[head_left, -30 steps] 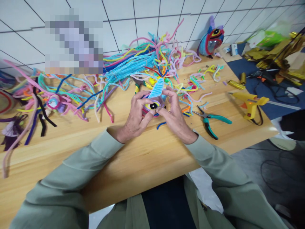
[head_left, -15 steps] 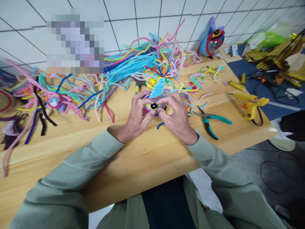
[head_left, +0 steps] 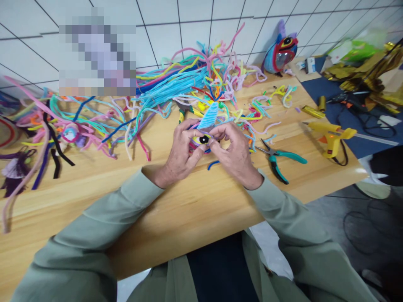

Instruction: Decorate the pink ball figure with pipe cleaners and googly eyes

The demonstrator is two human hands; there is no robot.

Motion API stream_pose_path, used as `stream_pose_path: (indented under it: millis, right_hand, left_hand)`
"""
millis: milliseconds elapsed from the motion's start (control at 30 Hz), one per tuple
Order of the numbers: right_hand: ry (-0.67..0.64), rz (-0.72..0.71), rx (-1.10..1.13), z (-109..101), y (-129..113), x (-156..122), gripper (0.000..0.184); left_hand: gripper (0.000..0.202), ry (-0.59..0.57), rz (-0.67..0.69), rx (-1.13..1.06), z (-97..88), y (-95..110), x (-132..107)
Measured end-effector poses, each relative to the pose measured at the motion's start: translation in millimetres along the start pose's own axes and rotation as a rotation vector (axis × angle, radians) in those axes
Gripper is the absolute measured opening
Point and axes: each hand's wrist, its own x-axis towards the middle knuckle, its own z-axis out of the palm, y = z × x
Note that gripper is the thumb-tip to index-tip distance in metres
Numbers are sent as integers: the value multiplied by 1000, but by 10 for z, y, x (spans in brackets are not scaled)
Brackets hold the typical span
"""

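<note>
From my remote seat I see a loose grey-green jacket on the wearer. Its left sleeve (head_left: 91,228) fills the lower left of the frame, its right sleeve (head_left: 296,226) the lower right, both long, matte and deeply creased towards the elbows. Plain cuffs end at the wrists, leaving the left hand (head_left: 182,153) and right hand (head_left: 235,154) bare. At bottom centre, I make out a dark navy top (head_left: 220,270) between the jacket's open fronts.
</note>
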Motion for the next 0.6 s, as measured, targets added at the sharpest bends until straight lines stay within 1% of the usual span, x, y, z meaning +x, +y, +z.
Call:
stream_pose_path:
  millis: [233, 500, 600]
  right_hand:
    - [-15, 62, 12, 5, -26, 34, 12]
    - [-6, 50, -36, -1, -32, 60, 14]
    - [-5, 37, -40, -2, -22, 59, 14]
  left_hand:
    - [28, 21, 45, -6, 21, -23, 3]
    - [31, -18, 23, 27, 3, -31, 1]
    - [32, -14, 49, 48, 1, -40, 3]
